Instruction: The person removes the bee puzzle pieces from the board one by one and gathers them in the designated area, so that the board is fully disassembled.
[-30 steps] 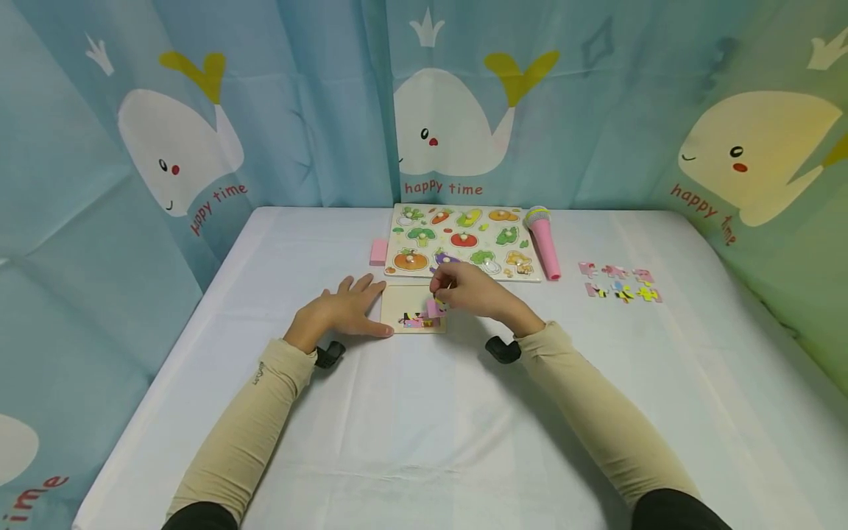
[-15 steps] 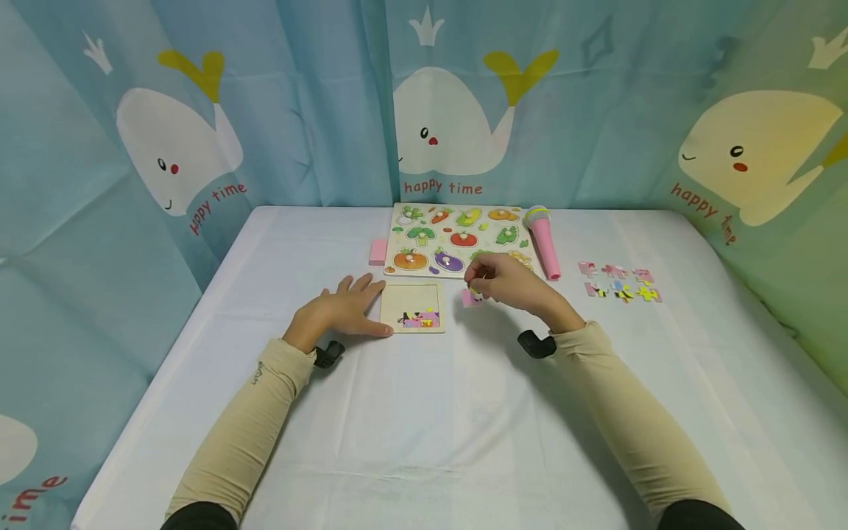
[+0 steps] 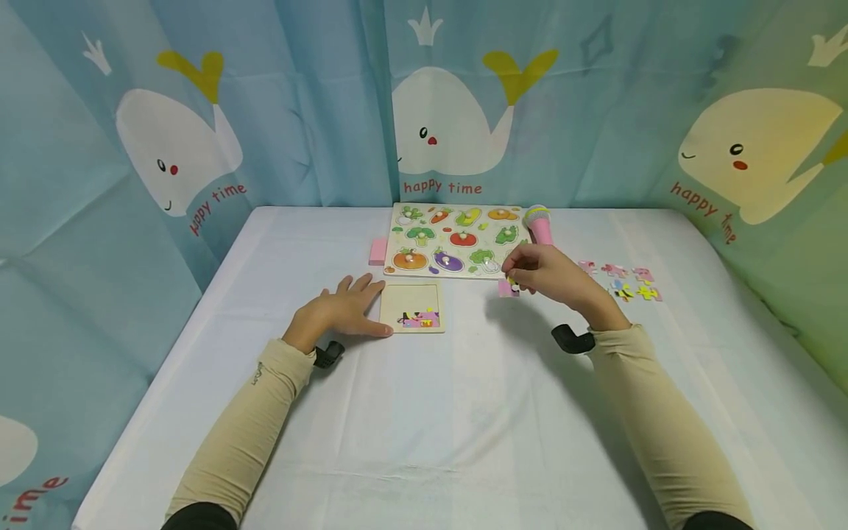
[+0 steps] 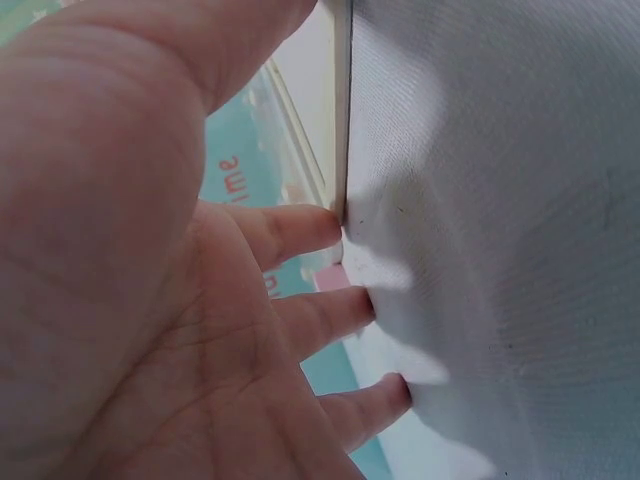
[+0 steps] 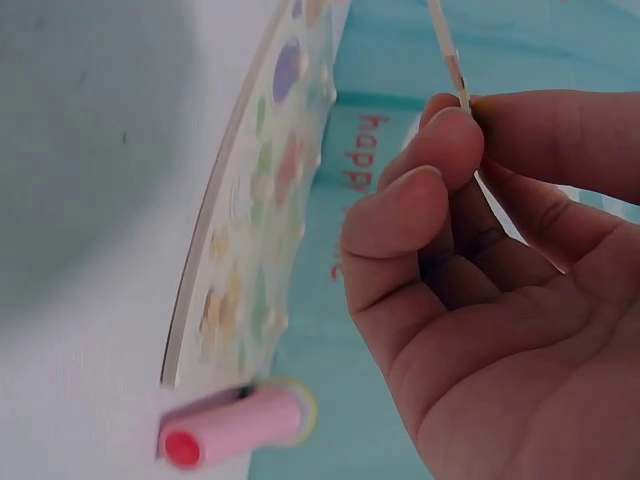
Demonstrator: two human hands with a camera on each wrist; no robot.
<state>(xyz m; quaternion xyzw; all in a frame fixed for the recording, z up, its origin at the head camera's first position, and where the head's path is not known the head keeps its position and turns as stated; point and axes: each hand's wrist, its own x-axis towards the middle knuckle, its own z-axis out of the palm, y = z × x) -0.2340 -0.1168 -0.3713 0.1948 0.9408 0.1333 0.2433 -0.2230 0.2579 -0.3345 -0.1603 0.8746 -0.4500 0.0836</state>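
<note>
My left hand point(image 3: 343, 308) lies spread at the left edge of a small wooden puzzle tray point(image 3: 407, 296), fingers straight, with thumb and fingertips at its rim. A few joined pink puzzle pieces point(image 3: 420, 319) sit in the tray's lower right part. Between thumb and fingers, my right hand point(image 3: 546, 274) pinches a pink jigsaw piece point(image 3: 508, 288) above the table, right of the tray. In the right wrist view that piece point(image 5: 445, 40) appears edge-on at the fingertips. Several loose puzzle pieces point(image 3: 644, 275) lie in two rows at the right, partly hidden by the right hand.
Behind the tray lies a vegetable peg board point(image 3: 464, 254). A pink toy microphone point(image 3: 541, 228) leans along its right side, partly covered by the right hand. A pink block point(image 3: 377, 252) stands at the board's left. The whale-print curtain point(image 3: 318, 140) hangs behind the table.
From over the tray, my right hand has moved right, carrying the pinched jigsaw piece with it toward the loose pieces. The left hand has stayed at the tray's edge.
</note>
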